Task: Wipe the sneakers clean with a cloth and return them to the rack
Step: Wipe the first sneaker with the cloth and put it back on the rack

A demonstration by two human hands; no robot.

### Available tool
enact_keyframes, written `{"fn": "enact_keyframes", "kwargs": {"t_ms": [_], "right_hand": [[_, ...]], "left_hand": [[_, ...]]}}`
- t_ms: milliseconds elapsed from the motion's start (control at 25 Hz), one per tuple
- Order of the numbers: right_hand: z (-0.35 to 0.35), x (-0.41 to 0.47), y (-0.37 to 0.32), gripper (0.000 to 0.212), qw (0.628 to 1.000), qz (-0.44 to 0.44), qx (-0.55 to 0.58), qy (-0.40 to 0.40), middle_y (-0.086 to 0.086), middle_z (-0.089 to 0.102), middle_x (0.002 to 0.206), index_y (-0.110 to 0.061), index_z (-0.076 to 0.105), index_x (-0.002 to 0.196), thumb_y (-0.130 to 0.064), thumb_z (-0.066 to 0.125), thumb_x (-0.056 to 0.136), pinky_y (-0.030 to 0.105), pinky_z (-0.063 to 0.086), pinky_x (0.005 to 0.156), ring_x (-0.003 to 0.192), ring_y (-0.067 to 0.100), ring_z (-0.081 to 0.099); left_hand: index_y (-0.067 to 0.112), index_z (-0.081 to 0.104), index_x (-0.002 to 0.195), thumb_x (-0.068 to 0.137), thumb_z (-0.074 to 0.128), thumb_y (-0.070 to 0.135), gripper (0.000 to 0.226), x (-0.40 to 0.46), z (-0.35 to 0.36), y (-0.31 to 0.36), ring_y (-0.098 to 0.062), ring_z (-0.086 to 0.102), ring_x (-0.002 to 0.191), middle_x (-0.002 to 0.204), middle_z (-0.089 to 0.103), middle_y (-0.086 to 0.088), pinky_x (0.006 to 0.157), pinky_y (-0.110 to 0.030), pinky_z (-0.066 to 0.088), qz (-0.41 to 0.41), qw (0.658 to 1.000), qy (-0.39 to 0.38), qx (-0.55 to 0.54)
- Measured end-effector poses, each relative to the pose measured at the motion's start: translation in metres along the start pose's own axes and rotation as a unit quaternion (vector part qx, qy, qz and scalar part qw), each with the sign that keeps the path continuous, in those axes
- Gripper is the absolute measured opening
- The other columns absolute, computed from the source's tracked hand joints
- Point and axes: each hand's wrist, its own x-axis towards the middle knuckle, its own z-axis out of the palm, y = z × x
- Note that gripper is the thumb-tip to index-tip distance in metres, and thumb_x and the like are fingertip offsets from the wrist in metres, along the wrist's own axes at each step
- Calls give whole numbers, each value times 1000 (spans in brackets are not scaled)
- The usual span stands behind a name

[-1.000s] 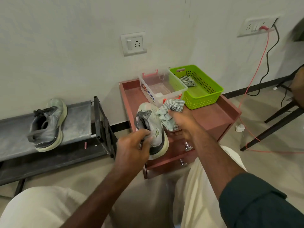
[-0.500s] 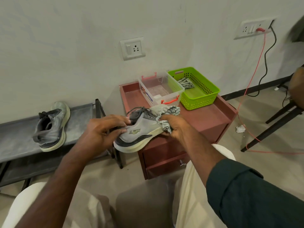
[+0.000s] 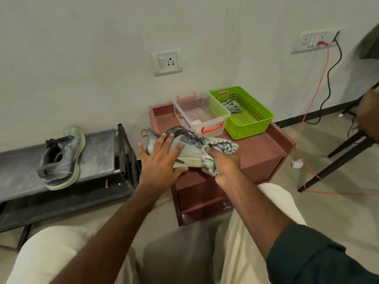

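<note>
Sneaker [image 3: 190, 149] held above the front edge of the red cabinet [image 3: 264, 152], lying roughly level with its toe to our right and its heel to our left. We see the left hand [image 3: 162, 160] laid against the near side of this shoe with fingers straight and spread, the thumb under the pale sole; it supports the shoe flat-handed. The right hand [image 3: 222, 166] grasps a striped cloth [image 3: 221, 147], its fingers curled into the fabric, and the cloth is bunched over the toe and touches the sole's edge. We cannot tell whether the shoe also rests on the cabinet top. A second sneaker [image 3: 61, 158] lies on the upper shelf of the dark shoe rack [image 3: 98, 146], well apart from the hands, with its opening facing us and its sole turned toward the right. On the cabinet top, behind the held shoe, stands a clear box [image 3: 220, 119] with red clasps, and just beside it, touching on the right, a green basket [image 3: 256, 124] with a second striped cloth [image 3: 231, 106] inside. Our knees, in pale trousers, fill the lower part of the view, and a dark sleeve covers the right upper arm.
</note>
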Motion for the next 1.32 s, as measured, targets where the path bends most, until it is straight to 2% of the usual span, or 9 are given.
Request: {"fn": "enact_keyframes", "kwargs": {"t_ms": [160, 320, 440, 600, 760, 960, 1040, 1160, 1320], "right_hand": [[-40, 5, -43, 26, 963, -180, -152, 130, 4, 69, 106, -13, 56, 110, -22, 67, 89, 35, 55, 73, 94, 26, 69], [-26, -12, -34, 29, 795, -488, -349, 88, 4, 69, 100, -15, 64, 117, -8, 64, 88, 26, 42, 69, 86, 17, 60], [1, -10, 24, 44, 696, -486, -525, -61, 10, 70, 121, -17, 65, 128, -8, 50, 88, 36, 52, 91, 109, 30, 65], [-7, -3, 53, 70, 594, -462, -650, -110, 6, 29, 162, -15, 28, 156, -8, 40, 88, 48, 20, 123, 152, 27, 21], [-14, 17, 29, 60, 597, -377, -708, 1, 8, 27, 162, -16, 27, 155, -8, 36, 96, 46, 27, 119, 148, 29, 27], [-29, 22, 1, 36, 823, -364, -414, 135, 16, 65, 120, -14, 59, 128, -12, 48, 94, 41, 47, 87, 112, 38, 59], [-25, 18, -6, 55, 766, -460, -440, 89, 15, 52, 144, -16, 46, 147, -11, 44, 92, 45, 44, 106, 135, 35, 46], [-7, 4, 25, 69, 582, -439, -682, -59, 10, 9, 167, -12, 16, 159, -2, 37, 94, 49, 23, 121, 154, 32, 5], [-3, 26, 31, 58, 564, -367, -739, 15, 20, 24, 161, -1, 17, 156, -10, 33, 100, 46, 36, 114, 146, 36, 28]], "left_hand": [[35, 27, 155, 81, 66, 65, 89, 23, 9, -34, -22, 25, 150, 161, 35, 1, 114, -71, 16, 62, 997, -34, -12], [27, 32, 156, 80, 72, 59, 92, 24, 20, -39, -22, 32, 149, 157, 42, -2, 117, -71, 5, 83, 996, 27, 33], [24, 35, 155, 85, 65, 60, 85, 20, 22, -33, -23, 32, 149, 157, 42, -5, 117, -70, 0, 82, 994, 47, 63], [19, 43, 152, 87, 60, 61, 79, 20, 24, -31, -25, 37, 147, 154, 46, -7, 119, -68, 1, 73, 993, 43, 80], [17, 55, 143, 85, 70, 50, 69, 21, 23, -33, -26, 42, 142, 149, 53, -7, 120, -65, 9, 67, 996, 40, 53], [21, 56, 142, 89, 67, 44, 60, 19, 20, -34, -23, 36, 146, 154, 47, -4, 120, -63, 10, 55, 997, 26, 38], [23, 55, 143, 89, 67, 43, 60, 21, 19, -34, -22, 34, 148, 156, 45, -3, 120, -63, 10, 47, 998, 21, 37], [25, 56, 142, 87, 69, 39, 58, 22, 18, -27, -21, 31, 149, 157, 44, -2, 120, -63, 9, 49, 997, 15, 52], [28, 51, 145, 92, 63, 39, 55, 19, 16, -26, -20, 24, 152, 160, 37, 0, 121, -63, 5, 52, 997, 0, 61]]}}
